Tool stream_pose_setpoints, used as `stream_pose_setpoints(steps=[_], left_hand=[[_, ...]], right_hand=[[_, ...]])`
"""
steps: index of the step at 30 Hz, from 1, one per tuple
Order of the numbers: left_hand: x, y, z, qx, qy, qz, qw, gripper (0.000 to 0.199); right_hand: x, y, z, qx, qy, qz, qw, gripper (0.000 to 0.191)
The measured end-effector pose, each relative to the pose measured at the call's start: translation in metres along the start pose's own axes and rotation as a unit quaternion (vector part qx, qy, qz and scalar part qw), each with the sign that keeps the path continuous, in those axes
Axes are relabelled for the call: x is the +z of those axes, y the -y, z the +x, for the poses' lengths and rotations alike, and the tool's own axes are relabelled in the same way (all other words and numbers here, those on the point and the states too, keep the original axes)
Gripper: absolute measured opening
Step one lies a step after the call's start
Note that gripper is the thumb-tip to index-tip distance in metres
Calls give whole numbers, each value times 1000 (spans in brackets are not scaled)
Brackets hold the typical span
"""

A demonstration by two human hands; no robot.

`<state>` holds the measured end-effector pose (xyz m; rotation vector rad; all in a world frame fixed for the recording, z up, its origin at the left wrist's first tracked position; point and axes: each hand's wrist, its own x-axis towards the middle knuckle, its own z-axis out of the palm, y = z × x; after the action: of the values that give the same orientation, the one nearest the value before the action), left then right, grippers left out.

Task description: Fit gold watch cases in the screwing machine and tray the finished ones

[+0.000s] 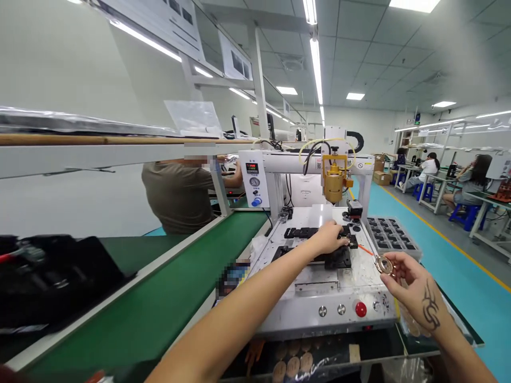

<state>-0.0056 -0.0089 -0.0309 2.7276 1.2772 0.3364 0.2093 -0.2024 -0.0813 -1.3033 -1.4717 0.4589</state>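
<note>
Two bare hands work at one white bench machine [319, 306]. The right hand's [407, 276] grip is closed, thumb and fingers pinching one gold-rimmed round piece [384, 265] by its edge, just right of the machine's black fixtures [338, 258]. The left hand [330, 238] reaches onto those fixtures, its fingertips partly hidden; whether its grip holds anything, one cannot tell. One orange strip [365, 249] lies between the hands. The front panel carries one red button [361, 309] and three silver controls [341, 309]. One tray [393, 234] of black parts sits beside the machine. Four other people are visible, one cut off by the frame structure. The control box [254, 179] shows red and green digits, too small to read.
</note>
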Motion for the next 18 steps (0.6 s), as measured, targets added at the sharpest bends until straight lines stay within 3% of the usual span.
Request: stream_pose_setpoints(steps=[5,10,14,18], left_hand=[[5,6,38,-35,101,29,994,35],[-5,2,63,-44,172,18,984,35],[-3,-6,67,-51,172,2,984,35],[-5,-6,50,-48,112,-42,992,35]], right_hand=[[-31,-11,-15,19,-35,16,999,39],[-43,-25,14,31,-21,5,999,46],[-30,-43,49,10,12,21,1000,47],[0,-59,77,-19,43,8,999,46]])
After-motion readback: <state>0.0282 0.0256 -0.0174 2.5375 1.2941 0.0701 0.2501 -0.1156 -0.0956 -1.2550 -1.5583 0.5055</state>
